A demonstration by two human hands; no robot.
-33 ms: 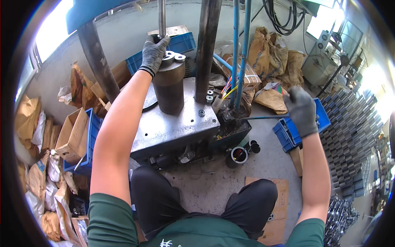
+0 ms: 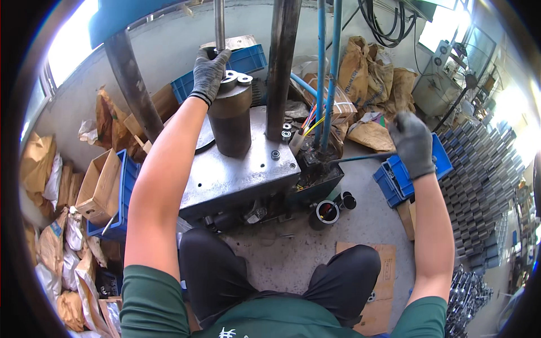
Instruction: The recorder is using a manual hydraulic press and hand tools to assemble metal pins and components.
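Left hand (image 2: 209, 73), gloved, rests fingers closed on a flat metal bracket (image 2: 235, 78) atop the dark steel cylinder (image 2: 230, 121), far left on the press bench (image 2: 236, 174). Bracket: judged light, rigid, sharp-edged; grip its edges. Right hand (image 2: 413, 143) clasps the lever (image 2: 360, 158).

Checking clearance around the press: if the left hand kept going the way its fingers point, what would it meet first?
Probably the thin steel rod rising just past the left hand, whose fingers lie over the flat metal part on the dark cylinder. Depth is unclear.
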